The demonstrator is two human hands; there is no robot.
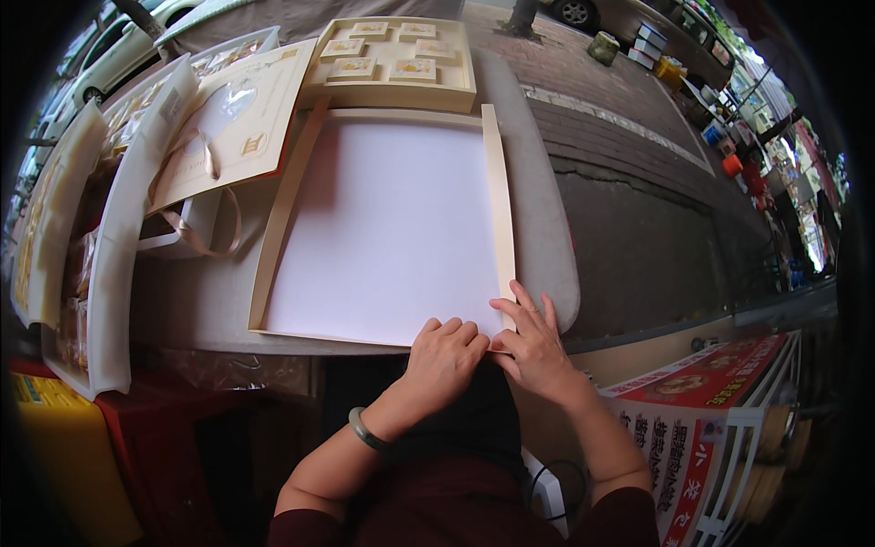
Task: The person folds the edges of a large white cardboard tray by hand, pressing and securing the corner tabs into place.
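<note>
A shallow cardboard box [392, 219] with cream side walls and a white inside lies on the table, its near wall low at the table's front edge. My left hand [447, 360] is closed with curled fingers on that near edge, close to the right corner. Over the same corner, my right hand [536, 351] pinches the cardboard between thumb and finger, with other fingers raised along the right wall. The fingertips are partly hidden. A bracelet [366, 430] circles my left wrist.
Beyond the box stands a cream tray [392, 95] with several small raised blocks. At left are a printed cream lid [239, 123] with ribbon and white plastic crates [137, 219] of wrapped goods. The grey table [538, 182] ends at right; a red-and-white sign [702, 387] stands below.
</note>
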